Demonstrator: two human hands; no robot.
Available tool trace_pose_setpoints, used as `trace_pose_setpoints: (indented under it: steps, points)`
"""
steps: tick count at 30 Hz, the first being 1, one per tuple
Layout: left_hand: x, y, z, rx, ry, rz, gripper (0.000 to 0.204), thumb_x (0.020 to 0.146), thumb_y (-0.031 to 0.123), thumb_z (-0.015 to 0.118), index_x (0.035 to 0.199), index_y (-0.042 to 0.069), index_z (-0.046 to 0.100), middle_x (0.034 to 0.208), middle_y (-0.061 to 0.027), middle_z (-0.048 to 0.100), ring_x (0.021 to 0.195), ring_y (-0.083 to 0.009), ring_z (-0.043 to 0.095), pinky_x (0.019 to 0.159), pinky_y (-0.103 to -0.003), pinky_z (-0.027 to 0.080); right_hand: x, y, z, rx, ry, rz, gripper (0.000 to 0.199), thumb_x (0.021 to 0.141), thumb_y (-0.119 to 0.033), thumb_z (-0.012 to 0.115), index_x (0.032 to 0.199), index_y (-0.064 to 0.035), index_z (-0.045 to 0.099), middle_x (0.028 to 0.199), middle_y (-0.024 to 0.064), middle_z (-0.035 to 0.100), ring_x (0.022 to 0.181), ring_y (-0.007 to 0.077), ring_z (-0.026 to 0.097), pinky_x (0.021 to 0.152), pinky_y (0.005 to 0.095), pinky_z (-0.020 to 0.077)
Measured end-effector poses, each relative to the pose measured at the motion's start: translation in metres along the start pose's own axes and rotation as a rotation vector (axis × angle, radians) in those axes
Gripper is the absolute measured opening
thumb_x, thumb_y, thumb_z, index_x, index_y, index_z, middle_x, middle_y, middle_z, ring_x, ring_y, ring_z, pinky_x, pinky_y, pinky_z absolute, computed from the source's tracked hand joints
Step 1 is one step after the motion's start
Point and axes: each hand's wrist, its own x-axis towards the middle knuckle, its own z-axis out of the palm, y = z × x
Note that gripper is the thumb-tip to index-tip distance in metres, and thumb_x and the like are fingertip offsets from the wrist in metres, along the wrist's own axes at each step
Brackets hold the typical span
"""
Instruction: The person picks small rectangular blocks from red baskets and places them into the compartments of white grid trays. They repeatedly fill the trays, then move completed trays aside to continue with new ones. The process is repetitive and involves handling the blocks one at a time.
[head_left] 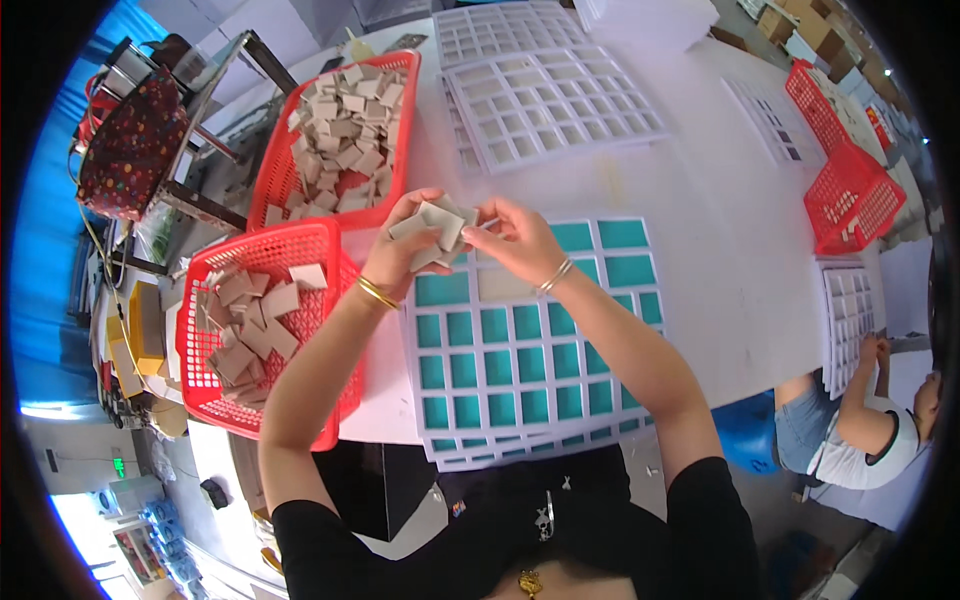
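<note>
white table (720, 230): grid trays (520, 350), 2 red baskets (270, 250).

co-worker's face (925, 400) cut off

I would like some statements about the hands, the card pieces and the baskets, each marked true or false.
1. The left hand holds a fan of grey card pieces. True.
2. The right hand rests inside a red basket. False: it is at the pieces, above the white grid tray.
3. The near red basket is empty. False: it holds card pieces.
4. The tray shows teal squares. True.
</note>
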Motion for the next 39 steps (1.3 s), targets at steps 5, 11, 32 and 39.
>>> trace_pose_setpoints:
  steps: [5, 11, 32, 39]
  points:
    - [-0.03, -0.046, 0.043, -0.068, 0.265, 0.017, 0.038, 0.091, 0.014, 0.054, 0.126, 0.012, 0.039, 0.11, -0.0104, 0.061, 0.094, -0.0262, 0.066, 0.061, -0.031, 0.059, -0.037, -0.013, -0.003, -0.12, 0.091, -0.027, 0.016, 0.085, -0.01, 0.066, 0.093, 0.0004, 0.057, 0.091, 0.0072, 0.065, 0.08, 0.0133, 0.064, 0.063, 0.0271, 0.0519]
    - [-0.065, -0.089, 0.052, -0.281, 0.53, 0.059, 0.037, 0.09, 0.018, 0.06, 0.122, 0.007, 0.044, 0.104, -0.0084, 0.062, 0.089, -0.0206, 0.065, 0.057, -0.029, 0.053, -0.064, -0.015, 0.001, -0.31, 0.123, -0.17, 0.012, 0.083, -0.006, 0.064, 0.092, -0.0009, 0.057, 0.086, 0.0115, 0.066, 0.076, 0.0231, 0.065, 0.061, 0.0321, 0.0513]
    - [-0.109, -0.132, 0.044, 0.08, 0.546, 0.045, 0.02, 0.083, 0.013, 0.068, 0.097, 0.003, 0.059, 0.086, -0.0054, 0.061, 0.066, -0.0128, 0.063, 0.045, -0.023, 0.049, -0.087, -0.004, 0.019, -0.214, -0.368, 0.27, 0.017, 0.085, -0.014, 0.067, 0.097, -0.0029, 0.061, 0.089, 0.0026, 0.065, 0.078, 0.0088, 0.06, 0.066, 0.0249, 0.0492]
    - [-0.102, -0.124, 0.048, 0.224, 0.51, 0.113, 0.025, 0.08, 0.02, 0.074, 0.091, 0.004, 0.059, 0.074, -0.0023, 0.062, 0.063, -0.0102, 0.06, 0.045, -0.021, 0.044, -0.095, -0.02, -0.001, -0.077, -0.362, 0.317, 0.028, 0.087, -0.012, 0.064, 0.113, -0.0029, 0.061, 0.098, 0.0048, 0.065, 0.077, 0.01, 0.062, 0.061, 0.0244, 0.0501]
